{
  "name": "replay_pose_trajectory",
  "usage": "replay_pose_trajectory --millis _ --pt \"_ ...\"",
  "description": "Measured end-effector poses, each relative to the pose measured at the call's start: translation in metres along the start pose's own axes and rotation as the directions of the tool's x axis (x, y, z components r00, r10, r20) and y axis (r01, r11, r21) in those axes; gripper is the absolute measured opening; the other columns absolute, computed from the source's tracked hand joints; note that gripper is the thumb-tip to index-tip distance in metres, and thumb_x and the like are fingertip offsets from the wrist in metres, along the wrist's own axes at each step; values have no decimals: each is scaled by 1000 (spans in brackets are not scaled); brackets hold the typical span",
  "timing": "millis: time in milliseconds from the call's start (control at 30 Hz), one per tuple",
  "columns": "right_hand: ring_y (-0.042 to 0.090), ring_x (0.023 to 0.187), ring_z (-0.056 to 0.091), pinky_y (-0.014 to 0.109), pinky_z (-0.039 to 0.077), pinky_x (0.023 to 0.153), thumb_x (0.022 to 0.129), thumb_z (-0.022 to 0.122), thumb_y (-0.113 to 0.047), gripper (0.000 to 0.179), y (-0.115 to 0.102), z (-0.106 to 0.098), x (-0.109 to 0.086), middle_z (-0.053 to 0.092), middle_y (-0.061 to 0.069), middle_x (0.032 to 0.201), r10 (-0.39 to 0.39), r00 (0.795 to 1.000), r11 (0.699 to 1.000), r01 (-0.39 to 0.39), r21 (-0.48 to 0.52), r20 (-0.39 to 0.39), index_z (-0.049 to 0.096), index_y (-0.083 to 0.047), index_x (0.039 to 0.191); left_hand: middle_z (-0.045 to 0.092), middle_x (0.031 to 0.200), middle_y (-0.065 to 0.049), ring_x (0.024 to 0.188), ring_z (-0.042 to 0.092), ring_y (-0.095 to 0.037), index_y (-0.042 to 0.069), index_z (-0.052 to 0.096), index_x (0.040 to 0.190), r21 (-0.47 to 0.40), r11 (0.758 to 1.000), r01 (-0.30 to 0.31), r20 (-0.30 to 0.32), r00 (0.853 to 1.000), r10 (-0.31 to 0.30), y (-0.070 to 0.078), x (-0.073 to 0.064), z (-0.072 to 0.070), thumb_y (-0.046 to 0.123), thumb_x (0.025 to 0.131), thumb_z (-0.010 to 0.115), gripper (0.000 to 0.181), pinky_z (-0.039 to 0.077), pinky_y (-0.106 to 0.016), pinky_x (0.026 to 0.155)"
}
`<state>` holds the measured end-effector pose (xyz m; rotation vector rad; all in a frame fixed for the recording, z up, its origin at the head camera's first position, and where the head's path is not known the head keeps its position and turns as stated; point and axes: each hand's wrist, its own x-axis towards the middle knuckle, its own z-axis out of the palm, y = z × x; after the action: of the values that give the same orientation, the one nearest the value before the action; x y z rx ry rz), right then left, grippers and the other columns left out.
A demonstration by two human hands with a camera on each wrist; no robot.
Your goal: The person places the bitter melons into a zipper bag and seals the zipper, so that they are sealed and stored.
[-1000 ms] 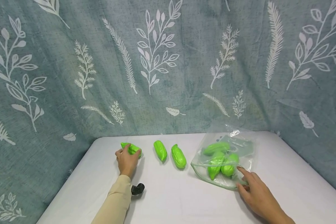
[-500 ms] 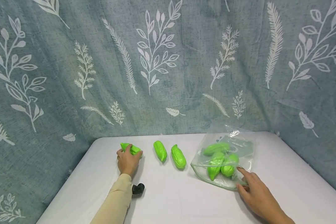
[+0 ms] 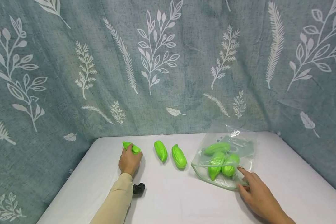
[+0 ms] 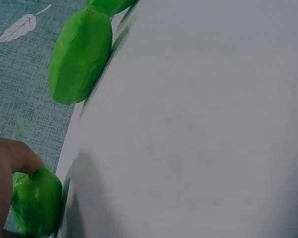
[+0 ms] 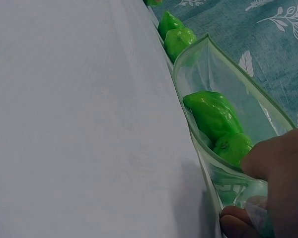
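Note:
My left hand (image 3: pixel 130 160) grips a bright green, ridged, pod-shaped fruit (image 3: pixel 135 149) at the table's far left. In the left wrist view, the thumb lies against that fruit (image 4: pixel 38 201); the other fingers are hidden. At the right, my right hand (image 3: pixel 259 191) holds the mouth edge of a clear zip bag (image 3: pixel 196 171) with a green rim. Several similar green fruits (image 3: pixel 216 165) lie inside the bag. The right wrist view shows the bag's mouth gaping, two fruits (image 5: pixel 213 116) within, and the right hand (image 5: pixel 288 173) at its rim.
Two more loose green fruits, one left (image 3: pixel 161 151) and one right (image 3: pixel 179 156), lie between the hands on the white table (image 3: pixel 179 193). A black curved piece (image 3: pixel 139 188) sticks out beside the left sleeve. A patterned grey-green curtain (image 3: pixel 168 77) hangs behind and along the sides.
My left hand has shifted slightly right and its fingers have closed further over the fruit, which has barely moved. The right hand and the bag have stayed in place.

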<state>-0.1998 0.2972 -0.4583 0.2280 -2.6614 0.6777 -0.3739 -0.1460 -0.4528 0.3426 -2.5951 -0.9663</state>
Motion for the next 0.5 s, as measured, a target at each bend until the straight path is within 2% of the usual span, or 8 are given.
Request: replay_pose_trajectory --millis 233,500 --pt "15 86 64 33 56 70 91 72 -11 62 1 1 -3 55 6 102 15 1000 1000 -15 9 10 45 -5 146 42 146 -28 117 52 -45 16 50 149 14 1000 -8 42 999 7 0 -1 2 30 87 60 65 42 -59 90" --pt "15 85 64 34 55 69 90 73 -12 63 1 2 -2 56 5 102 -10 1000 1000 10 -4 -14 46 -6 147 41 146 -26 120 49 -43 18 50 147 10 1000 7 48 999 -7 0 1 5 33 89 61 62 38 -61 94"
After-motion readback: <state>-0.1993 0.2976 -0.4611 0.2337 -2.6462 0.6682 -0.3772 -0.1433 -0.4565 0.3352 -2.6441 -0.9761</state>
